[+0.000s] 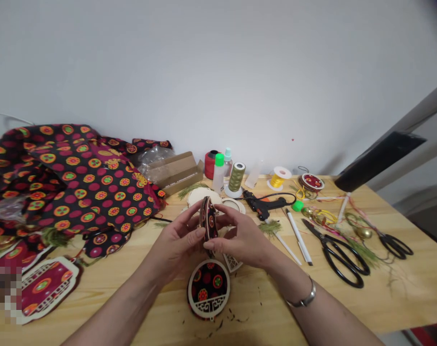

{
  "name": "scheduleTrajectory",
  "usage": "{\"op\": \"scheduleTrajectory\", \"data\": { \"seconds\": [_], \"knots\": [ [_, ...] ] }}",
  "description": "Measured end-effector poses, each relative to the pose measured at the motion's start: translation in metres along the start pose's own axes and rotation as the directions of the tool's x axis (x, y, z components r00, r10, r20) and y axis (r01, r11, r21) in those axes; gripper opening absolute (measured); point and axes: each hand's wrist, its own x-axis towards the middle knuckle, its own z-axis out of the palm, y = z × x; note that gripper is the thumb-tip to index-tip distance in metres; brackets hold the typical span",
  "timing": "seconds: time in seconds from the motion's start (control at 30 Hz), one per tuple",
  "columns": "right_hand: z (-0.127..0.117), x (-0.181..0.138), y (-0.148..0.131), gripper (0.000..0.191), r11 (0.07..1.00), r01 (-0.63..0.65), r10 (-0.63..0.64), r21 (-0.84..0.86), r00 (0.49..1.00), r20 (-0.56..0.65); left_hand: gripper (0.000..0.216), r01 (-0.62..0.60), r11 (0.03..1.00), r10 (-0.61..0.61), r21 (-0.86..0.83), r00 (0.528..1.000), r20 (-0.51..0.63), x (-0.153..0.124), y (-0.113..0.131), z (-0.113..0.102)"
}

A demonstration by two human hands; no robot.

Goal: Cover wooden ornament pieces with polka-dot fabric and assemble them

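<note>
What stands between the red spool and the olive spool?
In the head view, a green-capped bottle stands between the red spool and the olive spool, with a blue-capped bottle partly hidden behind it.

Matt cloth-covered piece (210, 222), smooth wooden tabletop (391, 302), shiny metal bracelet (307, 301)

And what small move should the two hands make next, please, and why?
Perhaps turn the patterned piece face-up for a check: the left hand and right hand hold it upright, nearly edge-on to the camera, so its faces barely show.
</note>
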Motion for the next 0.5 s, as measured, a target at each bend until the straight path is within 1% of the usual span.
{"op": "scheduleTrajectory", "data": {
  "seconds": [0.1,0.17,0.4,0.5],
  "knots": [
    [0.0009,-0.0007,0.0017,0.073,1.000,-0.001,0.001,-0.028,1.000,0.010,0.052,-0.007,1.000,0.006,-0.018,0.999,-0.051,-0.0009,0.0008,-0.0003],
    [0.0009,-0.0008,0.0026,0.074,1.000,-0.001,0.001,-0.030,1.000,0.016,0.052,-0.019,1.000,0.018,-0.012,0.997,-0.074,-0.0012,0.0009,-0.0004],
    [0.0011,-0.0004,0.0021,0.058,1.000,0.014,-0.015,-0.009,1.000,-0.009,0.051,-0.044,0.998,0.048,0.046,0.994,-0.094,0.0003,0.0011,-0.0017],
    [0.0041,-0.0017,-0.0032,0.047,0.996,0.072,-0.073,-0.050,0.997,-0.019,0.054,-0.066,0.995,0.072,0.069,0.994,-0.082,0.0013,-0.0007,-0.0027]
  ]
}}
